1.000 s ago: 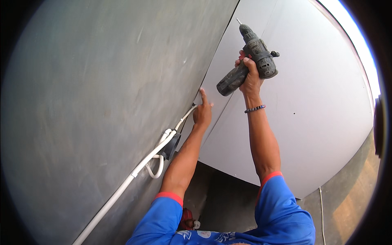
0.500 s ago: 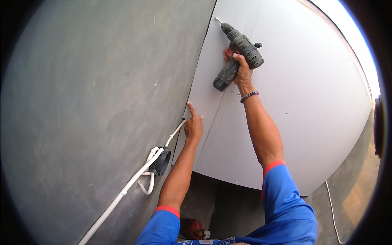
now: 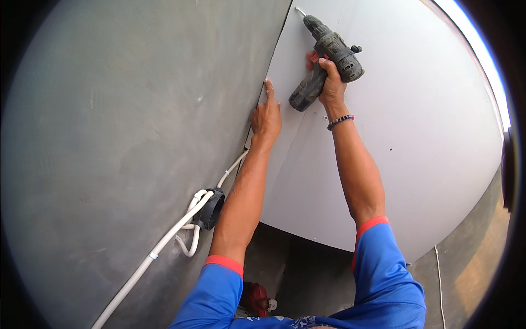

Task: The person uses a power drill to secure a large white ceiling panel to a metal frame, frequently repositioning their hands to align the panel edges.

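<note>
My right hand (image 3: 333,85) grips a dusty dark cordless drill (image 3: 338,55), thumb on top of its handle; the bit points up-left near the top of a pale grey panel (image 3: 422,109), and I cannot tell whether it touches. Lower left of the drill, my left hand (image 3: 266,112) has its index finger stretched onto the panel's left edge, beside the seam with a grey plastered wall (image 3: 115,109); the other fingers are partly bent, holding nothing visible. Several small dots mark the panel.
White conduits (image 3: 153,256) run along the wall into a black round box (image 3: 211,211) below my left hand. A thin white cord (image 3: 439,279) hangs at lower right. Below, in the dark gap under the panel, is a red-clad figure (image 3: 255,298) with something white, partly hidden.
My left hand has moved up along the panel's edge, most clearly since half a second ago. The drill, still in my right hand, now sits higher in the view than a second ago.
</note>
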`<act>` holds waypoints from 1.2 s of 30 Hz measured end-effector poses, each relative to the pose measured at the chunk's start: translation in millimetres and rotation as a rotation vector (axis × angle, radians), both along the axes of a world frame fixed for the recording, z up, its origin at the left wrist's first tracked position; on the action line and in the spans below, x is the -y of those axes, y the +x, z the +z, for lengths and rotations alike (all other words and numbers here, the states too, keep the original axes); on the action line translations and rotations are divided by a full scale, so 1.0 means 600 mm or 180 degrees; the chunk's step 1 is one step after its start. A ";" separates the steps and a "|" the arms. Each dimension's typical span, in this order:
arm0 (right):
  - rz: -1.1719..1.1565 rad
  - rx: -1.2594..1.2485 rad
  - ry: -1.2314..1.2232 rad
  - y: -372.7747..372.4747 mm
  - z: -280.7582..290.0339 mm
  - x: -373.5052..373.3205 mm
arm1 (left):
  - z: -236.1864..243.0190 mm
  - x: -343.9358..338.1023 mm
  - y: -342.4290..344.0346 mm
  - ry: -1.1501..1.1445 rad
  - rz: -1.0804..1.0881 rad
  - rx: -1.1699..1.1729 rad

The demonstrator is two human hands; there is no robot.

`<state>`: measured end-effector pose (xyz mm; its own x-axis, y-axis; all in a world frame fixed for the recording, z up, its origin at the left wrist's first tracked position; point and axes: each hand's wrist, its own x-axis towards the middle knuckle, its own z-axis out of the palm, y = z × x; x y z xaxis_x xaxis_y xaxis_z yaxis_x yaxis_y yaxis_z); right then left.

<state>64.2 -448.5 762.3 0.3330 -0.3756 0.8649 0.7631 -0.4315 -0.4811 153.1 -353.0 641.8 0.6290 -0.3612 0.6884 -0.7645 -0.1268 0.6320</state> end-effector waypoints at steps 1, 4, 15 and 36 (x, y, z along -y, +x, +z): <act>-0.0010 0.0027 -0.0015 0.000 -0.003 0.002 | -0.002 0.002 0.001 0.0061 -0.0018 -0.0044; 0.0013 0.0056 -0.0040 0.008 -0.003 0.013 | -0.002 0.008 0.009 0.0146 0.0020 -0.0010; -0.0068 0.0123 -0.0072 0.011 -0.005 0.030 | 0.012 0.010 0.006 0.0268 -0.0107 -0.0090; 0.0083 0.0191 0.0083 0.016 0.001 0.003 | 0.087 -0.006 0.013 0.0324 -0.0243 -0.0123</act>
<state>74.1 -450.0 763.0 0.2908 -0.3902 0.8736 0.8017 -0.3991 -0.4451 160.9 -349.7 693.9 0.6223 -0.4758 0.6216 -0.7497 -0.1340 0.6480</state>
